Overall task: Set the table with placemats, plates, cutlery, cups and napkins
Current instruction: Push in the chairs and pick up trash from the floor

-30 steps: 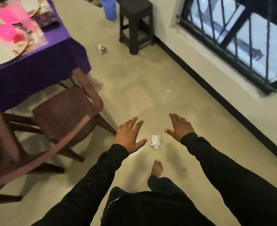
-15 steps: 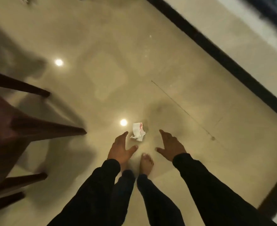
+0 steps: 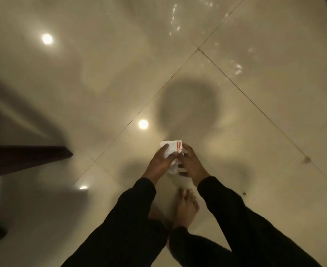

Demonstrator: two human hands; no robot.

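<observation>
- Napkin (image 3: 171,151): white, crumpled, red printed mark on its upper right part; held between both hands low over the floor, just ahead of a bare foot.
- Left hand (image 3: 159,162): thumb and fingers curled round the napkin's left side, gripping it.
- Right hand (image 3: 191,165): fingers curled round the napkin's right side, gripping it; the two hands are close together, nearly touching.
- Sleeves (image 3: 131,214): black, long, reaching both wrists.
- Bare foot (image 3: 185,207): on the floor below the hands, toes pointing up the view.
- Floor (image 3: 255,132): glossy cream tiles with dark grout lines, round lamp reflections and a soft round shadow.
- Dark wooden furniture leg (image 3: 27,157): at the left edge, well apart from the hands.
</observation>
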